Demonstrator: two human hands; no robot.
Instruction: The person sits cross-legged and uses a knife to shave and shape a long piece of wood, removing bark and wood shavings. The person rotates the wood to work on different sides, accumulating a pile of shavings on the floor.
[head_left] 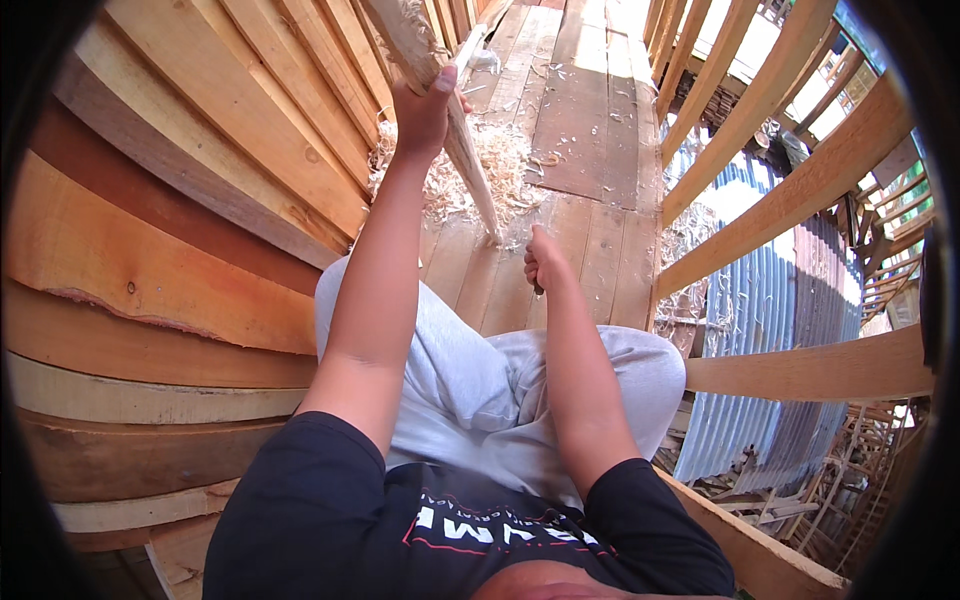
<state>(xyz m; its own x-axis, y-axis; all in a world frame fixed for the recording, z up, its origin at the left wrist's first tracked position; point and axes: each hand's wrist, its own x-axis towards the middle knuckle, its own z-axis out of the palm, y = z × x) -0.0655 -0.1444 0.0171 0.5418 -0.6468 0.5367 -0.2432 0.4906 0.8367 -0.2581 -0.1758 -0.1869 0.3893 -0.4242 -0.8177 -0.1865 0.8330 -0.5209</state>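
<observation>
One long, pale wooden stick (462,130) is the thing in hand: a slim, squared length of sawn timber that leans down from the upper middle of the view to the plank floor (590,110), where its lower end rests among pale curled wood shavings (500,165). It looks stiff and fairly light, a piece that one arm can steady, though its length would likely make it swing or lever about if gripped only at one end. Its surface appears dry and rough rather than slippery, with a frayed, splintery patch near the top, so a bare palm is best kept on the smoother run below that patch. The sensible place to grip seems to be the upper half, with the foot braced on the floor.

The left hand (425,105) is raised with the arm stretched almost straight, its fingers and thumb wrapped closed around the stick near its upper part. The right hand (545,262) sits lower and nearer the body, curled into a closed fist around a small dark tool (538,289), of which only a bit shows beneath the fist; what kind of tool it is cannot be told. The person sits with grey-trousered knees (470,370) bent, beside a curved wall of broad timber planks (190,200).
</observation>
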